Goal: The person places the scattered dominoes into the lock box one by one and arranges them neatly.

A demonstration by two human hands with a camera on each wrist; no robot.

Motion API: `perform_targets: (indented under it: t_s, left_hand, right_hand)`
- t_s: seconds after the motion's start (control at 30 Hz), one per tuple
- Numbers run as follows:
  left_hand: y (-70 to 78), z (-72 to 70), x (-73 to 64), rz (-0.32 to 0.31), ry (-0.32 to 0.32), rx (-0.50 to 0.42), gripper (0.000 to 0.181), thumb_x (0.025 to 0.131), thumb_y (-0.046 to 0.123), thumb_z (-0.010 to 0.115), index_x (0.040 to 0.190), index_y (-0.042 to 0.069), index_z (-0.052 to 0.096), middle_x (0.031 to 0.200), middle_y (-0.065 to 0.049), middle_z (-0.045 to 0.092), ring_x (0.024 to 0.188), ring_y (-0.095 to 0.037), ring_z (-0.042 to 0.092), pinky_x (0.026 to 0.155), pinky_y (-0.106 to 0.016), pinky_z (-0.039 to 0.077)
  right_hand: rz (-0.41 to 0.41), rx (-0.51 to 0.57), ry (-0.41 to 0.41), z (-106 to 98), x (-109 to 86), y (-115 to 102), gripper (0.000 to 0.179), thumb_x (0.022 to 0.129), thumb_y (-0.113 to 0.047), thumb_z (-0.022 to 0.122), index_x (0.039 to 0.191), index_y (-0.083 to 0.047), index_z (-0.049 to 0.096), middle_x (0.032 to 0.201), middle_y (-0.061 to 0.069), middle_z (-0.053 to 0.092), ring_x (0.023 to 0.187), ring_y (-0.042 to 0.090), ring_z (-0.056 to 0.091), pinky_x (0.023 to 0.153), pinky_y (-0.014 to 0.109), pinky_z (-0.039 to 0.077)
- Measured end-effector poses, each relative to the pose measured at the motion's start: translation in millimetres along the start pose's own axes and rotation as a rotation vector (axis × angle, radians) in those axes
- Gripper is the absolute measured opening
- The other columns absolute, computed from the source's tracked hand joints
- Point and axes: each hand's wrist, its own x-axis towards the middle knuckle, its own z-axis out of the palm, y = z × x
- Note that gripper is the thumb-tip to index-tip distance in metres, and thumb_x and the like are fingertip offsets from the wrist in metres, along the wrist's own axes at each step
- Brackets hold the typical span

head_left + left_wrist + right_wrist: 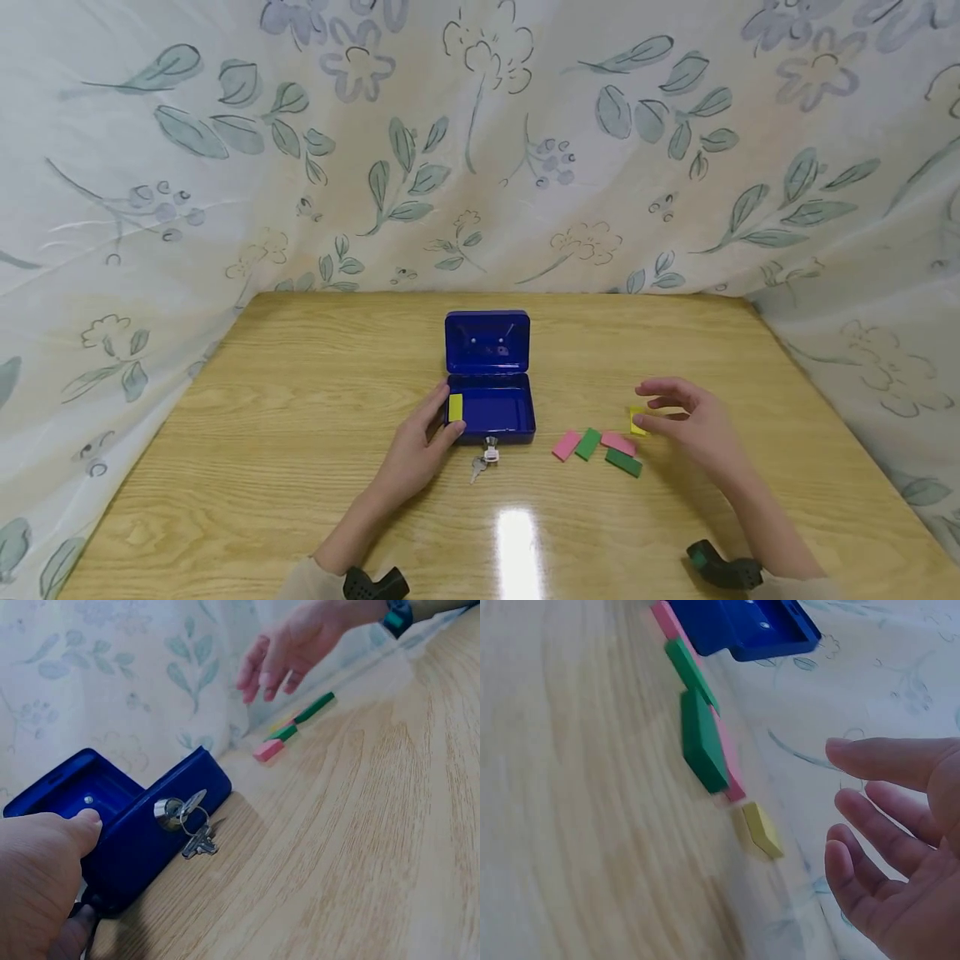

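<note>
A dark blue metal cash box (498,408) stands on the table with its lid (487,327) raised. My left hand (420,442) holds the box's left side, thumb over the rim and fingers along the outer wall. Inside, against the left end, lies a yellow block (455,407). Keys (201,841) hang from the lock on the box's front. My right hand (693,425) hovers with loosely bent, parted fingers above another yellow block (762,831) on the table. The right wrist view shows a gap between that hand and the block; nothing is in its grasp.
Left of the yellow block lie a pink block (566,445), a green block (588,443), a second pink block (618,442) and a second green block (623,462), close together. Flowered cloth (480,167) hangs behind and beside the wooden table (262,450).
</note>
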Motion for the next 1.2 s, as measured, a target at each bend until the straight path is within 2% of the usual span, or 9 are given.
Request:
perform_targets:
  t_s: [0.17,0.43,0.77,1.0,1.2]
  left_hand:
    - [-2.0,0.3,-0.8,0.026,-0.003,-0.004,0.065,0.099,0.023,0.063,0.152,-0.001,0.033,0.156,-0.015,0.03,0.142,-0.022,0.028,0.109,-0.033,0.034]
    - [-1.8,1.5,-1.2,-0.016,-0.016,-0.001,0.066,0.099,0.026,0.062,0.152,0.001,0.032,0.157,-0.01,0.029,0.142,-0.014,0.026,0.108,-0.026,0.032]
    - [1.9,0.0,-1.8,-0.016,-0.007,-0.002,0.065,0.099,0.024,0.062,0.152,0.001,0.033,0.157,-0.012,0.03,0.142,-0.018,0.026,0.109,-0.029,0.033]
    - [-0.3,0.0,-2.1,-0.008,-0.011,-0.013,0.065,0.099,0.024,0.061,0.152,0.001,0.032,0.157,-0.011,0.029,0.143,-0.018,0.026,0.109,-0.029,0.033]
    - [-1.1,0.1,-1.8,0.02,-0.008,0.018,0.065,0.099,0.025,0.061,0.153,0.001,0.032,0.157,-0.014,0.029,0.143,-0.021,0.025,0.109,-0.032,0.032]
  right_hand:
    - [0.0,-0.008,0.003,-10,-1.5,8,0.047,0.087,-0.026,0.079,0.126,-0.006,0.062,0.124,0.013,0.062,0.108,0.026,0.055,0.08,0.018,0.052]
    - [0.039,-0.015,-0.024,-16,-0.9,15,0.05,0.087,-0.026,0.078,0.129,-0.007,0.06,0.128,0.013,0.06,0.112,0.026,0.053,0.081,0.017,0.051]
    - [0.105,0.014,-0.07,-20,-0.6,17,0.059,0.085,-0.028,0.08,0.135,-0.009,0.056,0.134,0.01,0.056,0.118,0.028,0.049,0.08,0.024,0.053]
    - [0.129,-0.003,-0.099,-22,-0.9,18,0.059,0.082,-0.029,0.082,0.133,-0.01,0.058,0.13,0.01,0.059,0.109,0.028,0.052,0.076,0.027,0.053]
    - [0.143,0.002,-0.108,-22,-1.9,17,0.061,0.081,-0.029,0.083,0.133,-0.009,0.058,0.129,0.011,0.06,0.106,0.029,0.053,0.075,0.029,0.053]
